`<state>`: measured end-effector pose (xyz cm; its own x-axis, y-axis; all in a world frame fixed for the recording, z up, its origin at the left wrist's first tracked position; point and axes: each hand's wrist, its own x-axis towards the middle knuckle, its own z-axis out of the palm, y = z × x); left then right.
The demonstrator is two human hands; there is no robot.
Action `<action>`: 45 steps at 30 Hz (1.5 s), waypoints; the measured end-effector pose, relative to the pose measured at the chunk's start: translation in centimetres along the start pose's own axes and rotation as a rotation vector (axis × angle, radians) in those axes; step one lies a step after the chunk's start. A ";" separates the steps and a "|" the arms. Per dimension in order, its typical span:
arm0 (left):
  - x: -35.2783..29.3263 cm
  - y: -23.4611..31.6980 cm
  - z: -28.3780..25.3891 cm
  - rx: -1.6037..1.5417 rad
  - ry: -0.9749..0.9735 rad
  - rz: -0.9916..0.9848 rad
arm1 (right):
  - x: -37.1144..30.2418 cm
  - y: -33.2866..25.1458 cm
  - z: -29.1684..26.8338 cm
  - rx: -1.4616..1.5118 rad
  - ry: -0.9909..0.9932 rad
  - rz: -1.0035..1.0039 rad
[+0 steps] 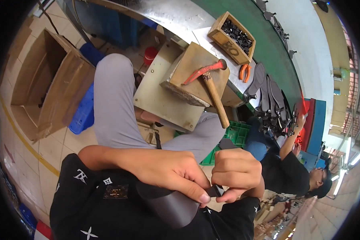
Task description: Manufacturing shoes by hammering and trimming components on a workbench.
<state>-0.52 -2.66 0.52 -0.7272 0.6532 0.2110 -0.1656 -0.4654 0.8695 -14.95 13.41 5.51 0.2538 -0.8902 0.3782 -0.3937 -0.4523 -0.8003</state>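
Observation:
Close to my chest, a dark, curved shoe sole [174,209] lies under my left hand [176,170], whose thumb presses on its narrow end. My right hand [236,170] is closed in a pinch around a small black piece [216,190] at that same end, perhaps the heel; whether it is joined to the sole is hidden by my fingers. In front of my knees, a hammer [215,94] with a red head and wooden handle rests on a wooden block [180,80], its handle sticking out past the edge.
On the bench sit a wooden box [228,50] of small black parts, orange-handled pliers [245,73] and several dark soles [270,96]. More soles lie along the green belt [264,52]. A cardboard box [48,84] and blue crate [83,112] stand left. A co-worker [292,172] reaches in at right.

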 end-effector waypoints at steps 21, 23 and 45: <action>-17.4 15.2 -19.7 1.485 2.058 0.493 | -10.0 10.7 -5.2 -0.896 1.040 0.780; -18.1 16.3 -20.1 1.557 2.251 0.292 | -13.8 13.2 -6.6 -0.877 1.037 0.968; 4.1 3.7 -3.0 1.019 1.248 0.560 | -6.4 11.7 2.5 -1.169 0.827 0.663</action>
<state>-6.15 -3.53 3.29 -0.6679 -0.5054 0.5464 0.3734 0.4075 0.8334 -18.97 13.95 -7.46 -0.6131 -0.5444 0.5724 -0.7704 0.5723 -0.2808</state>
